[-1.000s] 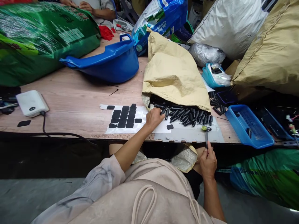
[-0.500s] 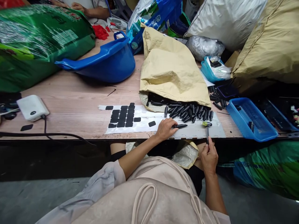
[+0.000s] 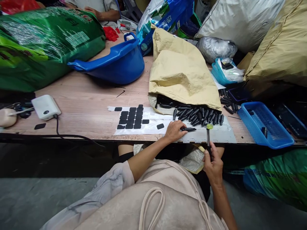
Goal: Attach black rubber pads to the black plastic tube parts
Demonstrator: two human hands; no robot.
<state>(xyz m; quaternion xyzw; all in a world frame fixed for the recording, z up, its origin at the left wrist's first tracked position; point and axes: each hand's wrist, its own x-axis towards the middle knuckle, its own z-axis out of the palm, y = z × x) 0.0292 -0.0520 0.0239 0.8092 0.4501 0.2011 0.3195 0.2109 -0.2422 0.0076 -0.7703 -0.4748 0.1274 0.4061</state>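
My left hand (image 3: 175,131) rests at the table's front edge, its fingers closed on one end of a slim black pen-shaped part (image 3: 190,129). This part lies sideways over a grey board (image 3: 223,135), its free end pointing right. To its right, my right hand (image 3: 214,166) grips a small hammer (image 3: 208,137) by the handle. The hammer's yellow-green head (image 3: 209,126) is up near the part's free end, apart from it. Behind both hands, a pile of similar black parts (image 3: 199,115) spills from the mouth of a tan sack (image 3: 182,73).
Left of the sack lies a white sheet with black stickers (image 3: 130,117). A blue basin (image 3: 115,65), a white box with a cable (image 3: 46,107) and a green bag (image 3: 48,44) are farther left. A blue basket (image 3: 265,124) sits right. Another person's hand (image 3: 94,12) shows at the back.
My left hand took a black part from the pile and brought it to the grey board at the front edge. The hammer in my right hand has turned and shifted slightly left.
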